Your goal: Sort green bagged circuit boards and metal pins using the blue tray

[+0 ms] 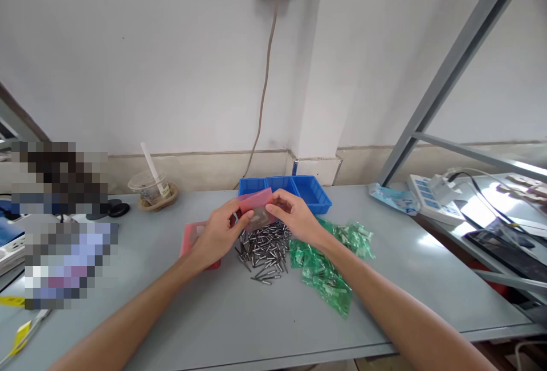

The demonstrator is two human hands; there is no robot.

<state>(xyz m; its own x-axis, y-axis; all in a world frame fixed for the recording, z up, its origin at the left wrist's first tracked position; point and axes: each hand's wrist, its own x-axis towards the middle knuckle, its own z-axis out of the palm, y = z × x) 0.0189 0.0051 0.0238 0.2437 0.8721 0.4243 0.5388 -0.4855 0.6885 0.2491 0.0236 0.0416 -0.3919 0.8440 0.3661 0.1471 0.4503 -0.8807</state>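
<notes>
My left hand (219,231) and my right hand (294,215) pinch opposite sides of a small plastic bag (255,199). Its top is pink, and its lower part looks see-through. Below it lies a loose pile of slim metal pins (267,247), rivet-like in shape, on the table. A pinkish-red plastic container or bag (188,237) is partly covered by my left hand and wrist. Under and beside my right forearm spread several green plastic bags (329,286) with small parts showing through.
Behind the pile stands a blue divided tray (323,203) by the wall. A lidded cup (150,184) with a straw is at the back left, near a black round object (118,209). At right are a light-blue packet (393,199), a power strip (433,200) and a metal frame (444,83).
</notes>
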